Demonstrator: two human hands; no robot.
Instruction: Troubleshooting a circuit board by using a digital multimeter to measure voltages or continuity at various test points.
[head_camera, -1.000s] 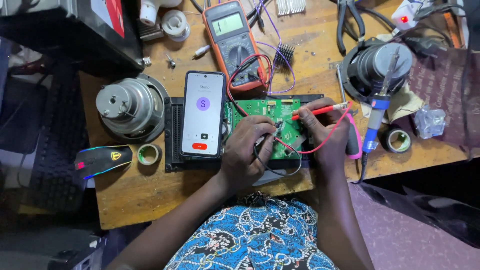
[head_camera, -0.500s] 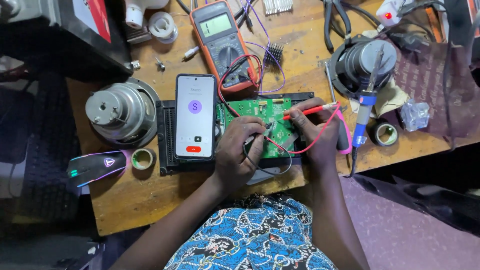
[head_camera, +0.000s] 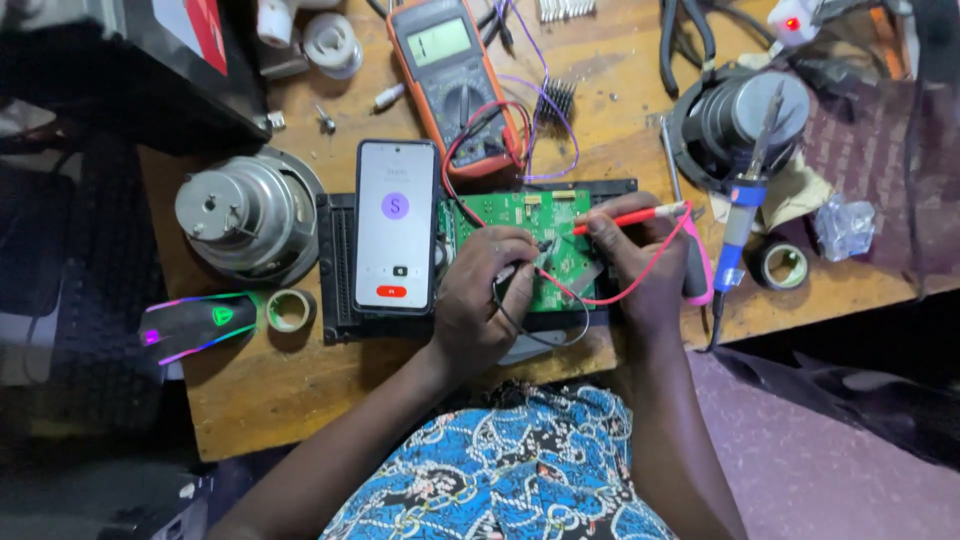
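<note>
Setting: wooden table (head_camera: 620, 130), scuffed and crowded with repair gear, seen from above the person's lap.

Board: green circuit board (head_camera: 520, 215) lies flat on a black tray (head_camera: 335, 300) at the middle of the table, between both hands and partly under them.

Left hand: left hand (head_camera: 480, 305) rests on the near edge of the board, fingers (head_camera: 510, 245) pinched narrow around a black probe (head_camera: 545, 244) whose tip meets the board's surface.

Right hand: right hand (head_camera: 635, 265) holds a red probe (head_camera: 630, 215) in a pencil grip, fingers closed on its shaft; the tip end is hidden behind the thumb, so contact cannot be confirmed.

Leads: red and black wires loop from the probes up to an orange multimeter (head_camera: 450, 75) at the far side.

Handling (a judgement): the board looks light, thin and stiff, yet fragile at its solder joints; the bare edges seem the safest place to take hold, not the component face.

Neighbours: a smartphone (head_camera: 396, 225) with a lit screen lies just left of the board on the same tray; a metal speaker magnet (head_camera: 240, 215) sits farther left, a glowing mouse (head_camera: 190, 325) and a tape roll (head_camera: 289, 310) below it; a blue-handled soldering iron (head_camera: 745, 195) leans on a second speaker (head_camera: 745, 115) at right.
</note>
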